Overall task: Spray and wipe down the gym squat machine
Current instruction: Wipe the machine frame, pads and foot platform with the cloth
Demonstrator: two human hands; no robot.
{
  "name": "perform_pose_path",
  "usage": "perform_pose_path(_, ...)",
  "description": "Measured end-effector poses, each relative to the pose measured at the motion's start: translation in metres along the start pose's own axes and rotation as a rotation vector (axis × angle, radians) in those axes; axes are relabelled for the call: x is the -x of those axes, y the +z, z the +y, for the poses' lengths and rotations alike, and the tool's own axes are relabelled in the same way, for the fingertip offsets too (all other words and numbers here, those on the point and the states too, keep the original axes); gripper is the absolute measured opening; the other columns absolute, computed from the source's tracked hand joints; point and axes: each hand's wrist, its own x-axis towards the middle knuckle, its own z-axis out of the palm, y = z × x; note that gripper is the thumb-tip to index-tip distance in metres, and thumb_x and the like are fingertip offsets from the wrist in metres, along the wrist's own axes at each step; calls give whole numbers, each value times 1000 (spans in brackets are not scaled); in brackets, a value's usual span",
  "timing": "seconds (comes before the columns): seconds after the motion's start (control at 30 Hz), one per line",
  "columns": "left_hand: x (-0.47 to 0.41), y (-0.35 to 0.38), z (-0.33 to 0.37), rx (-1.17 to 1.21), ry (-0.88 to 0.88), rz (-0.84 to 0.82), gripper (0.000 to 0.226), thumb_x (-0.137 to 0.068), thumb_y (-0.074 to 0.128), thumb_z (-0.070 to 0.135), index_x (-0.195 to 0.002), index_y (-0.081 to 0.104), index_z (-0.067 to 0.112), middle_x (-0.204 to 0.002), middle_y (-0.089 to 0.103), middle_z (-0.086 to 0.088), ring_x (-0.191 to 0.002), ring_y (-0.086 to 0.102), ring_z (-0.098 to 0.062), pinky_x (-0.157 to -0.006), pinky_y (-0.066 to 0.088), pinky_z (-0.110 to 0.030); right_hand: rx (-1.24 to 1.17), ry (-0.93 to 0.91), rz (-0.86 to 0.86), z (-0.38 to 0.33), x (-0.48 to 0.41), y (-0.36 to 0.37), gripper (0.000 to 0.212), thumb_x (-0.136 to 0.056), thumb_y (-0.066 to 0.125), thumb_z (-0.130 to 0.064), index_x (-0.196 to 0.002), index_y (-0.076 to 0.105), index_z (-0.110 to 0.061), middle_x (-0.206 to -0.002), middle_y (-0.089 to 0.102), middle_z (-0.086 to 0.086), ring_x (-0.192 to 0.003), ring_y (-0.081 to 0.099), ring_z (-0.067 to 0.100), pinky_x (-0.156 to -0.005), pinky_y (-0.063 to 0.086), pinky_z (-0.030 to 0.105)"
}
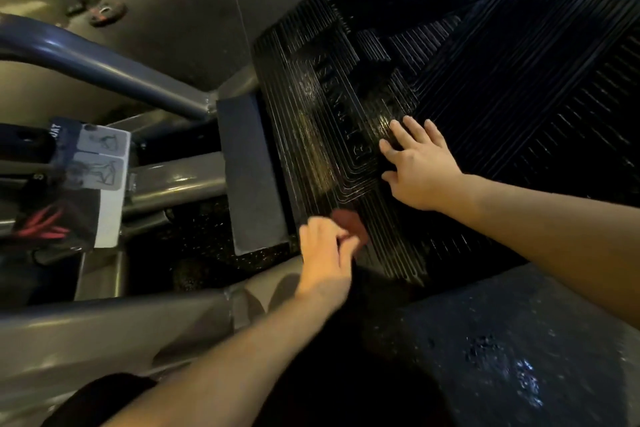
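The squat machine's black ribbed footplate (pixel 485 62) fills the upper right, with wet, shiny streaks near its left side. My right hand (pixel 419 166) lies flat on the plate with fingers straight and spread. My left hand (pixel 323 253) hovers at the plate's lower left edge, its fingers curled round a small reddish thing (pixel 351 224) that is blurred; I cannot tell what it is. No spray bottle is in view.
Grey steel frame tubes (pixel 114 69) run across the left and bottom left. An instruction placard (pixel 100 163) hangs on the frame at the left. A dark speckled pad (pixel 519 350) lies at the bottom right. Gym floor and a rack base (pixel 104 14) sit at the top left.
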Motion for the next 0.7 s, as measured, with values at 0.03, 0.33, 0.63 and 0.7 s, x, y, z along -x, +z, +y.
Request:
perform_pose_path(0.03, 20, 4, 4, -11, -2, -45, 21, -99, 48, 36, -100, 52, 15, -107, 43, -3, -97, 42, -21, -90, 39, -37, 2, 1, 1, 0, 1, 0, 67, -105, 42, -49, -163, 22, -23, -172, -2, 12, -158, -12, 31, -127, -10, 52)
perform_pose_path(0.33, -72, 5, 18, -86, -307, 137, 12, -101, 59, 22, -101, 52, 12, -114, 46, -7, -108, 42, -27, -98, 38, -43, 25, 0, -32, -3, 3, -7, 67, -105, 39, -49, -164, 19, -23, -172, -4, 12, -158, -13, 32, -126, -9, 53)
perform_pose_path(0.63, 73, 25, 46, -104, -38, 70, 19, -100, 48, 29, -102, 51, 10, -106, 46, -8, -96, 45, -25, -89, 42, -45, 86, -55, -61, -12, 24, -10, 63, -102, 50, -46, -158, 36, -21, -171, 8, 17, -157, 2, 36, -127, 5, 52)
perform_pose_path(0.7, 109, 31, 56, -151, -110, -19, 26, -102, 44, 35, -118, 44, 16, -116, 44, -7, -103, 44, -20, -96, 42, -37, 95, -66, -39, -13, 32, -3, 65, -102, 49, -45, -159, 33, -21, -170, 6, 18, -157, 0, 38, -127, 3, 53)
